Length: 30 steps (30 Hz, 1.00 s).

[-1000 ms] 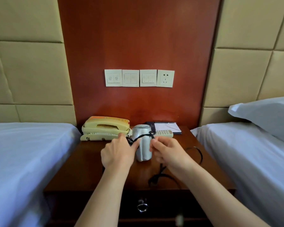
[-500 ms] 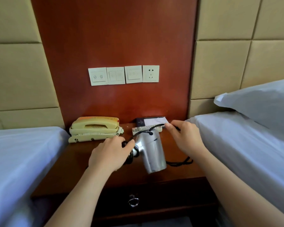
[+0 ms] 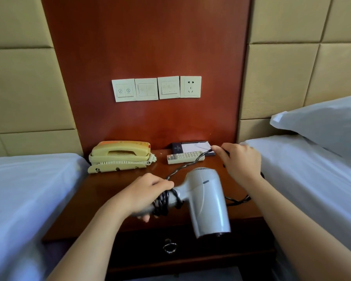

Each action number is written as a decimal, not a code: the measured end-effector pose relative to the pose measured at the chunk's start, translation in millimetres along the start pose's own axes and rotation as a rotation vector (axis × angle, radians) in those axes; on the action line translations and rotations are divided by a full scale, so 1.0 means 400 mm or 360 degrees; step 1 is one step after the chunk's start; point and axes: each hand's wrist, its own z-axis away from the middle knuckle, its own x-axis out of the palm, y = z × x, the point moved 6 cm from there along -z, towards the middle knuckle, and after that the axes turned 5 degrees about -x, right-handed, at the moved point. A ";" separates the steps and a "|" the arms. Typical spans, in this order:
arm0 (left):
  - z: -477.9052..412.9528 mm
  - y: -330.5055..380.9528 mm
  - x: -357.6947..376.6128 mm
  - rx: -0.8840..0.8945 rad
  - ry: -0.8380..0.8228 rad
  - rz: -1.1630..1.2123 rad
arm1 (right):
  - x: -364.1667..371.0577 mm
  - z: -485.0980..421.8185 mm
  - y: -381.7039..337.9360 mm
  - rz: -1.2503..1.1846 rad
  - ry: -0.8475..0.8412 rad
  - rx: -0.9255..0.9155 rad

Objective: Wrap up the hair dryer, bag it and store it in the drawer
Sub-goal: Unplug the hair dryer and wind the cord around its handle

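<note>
Head view: hair dryer nearer (cord tauter).

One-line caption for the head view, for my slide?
Left hand grips hair dryer handle while right hand pulls its cord taut above nightstand.

Wooden nightstand btwn two beds. On top, rear: phone at left, remote centre, notepad behind remote.

We read this as a hotel room: two white-sheeted beds flank a wooden nightstand bearing a corded phone, remote and notepad folder; padded wall panels frame a switch row.
</note>
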 end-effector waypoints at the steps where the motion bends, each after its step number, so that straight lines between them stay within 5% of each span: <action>1: 0.000 0.000 0.013 0.0025 -0.0095 0.0160 | 0.008 0.003 -0.001 0.0020 0.0022 -0.0022; 9: -0.004 0.003 0.034 0.0148 -0.0368 0.1102 | 0.029 0.042 -0.053 0.0041 -0.0440 -0.0072; 17: -0.049 -0.052 -0.009 0.0000 -0.0017 0.1910 | 0.096 0.068 -0.123 -0.0016 -0.0544 -0.0462; 25: -0.100 -0.114 -0.030 -0.0274 0.0263 0.2151 | 0.058 0.062 -0.193 0.0128 -0.0405 -0.0804; 30: -0.087 -0.123 -0.041 -0.0387 0.0628 0.1920 | 0.005 0.053 -0.245 0.0099 -0.0277 -0.0971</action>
